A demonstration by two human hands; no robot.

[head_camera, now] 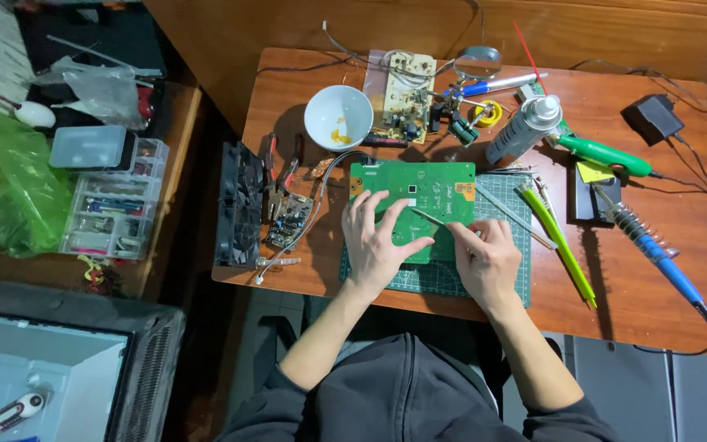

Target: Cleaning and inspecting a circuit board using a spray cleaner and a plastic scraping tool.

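Observation:
A green circuit board (419, 190) lies on a dark green cutting mat (501, 221) in the middle of the wooden table (656, 303). My left hand (374, 241) rests flat on the board's lower left part, fingers spread. My right hand (484, 258) holds metal tweezers (429, 218), whose tips point left onto the board next to my left fingers.
A white bowl (338, 116), a beige circuit board (403, 94), a spray can (524, 129), a green-handled tool (607, 155), a blue soldering iron (656, 254), yellow-green tools (562, 245) and a black adapter (653, 119) crowd the table. A black fan (239, 205) and pliers (276, 176) lie at the left. Parts boxes (112, 196) stand further left.

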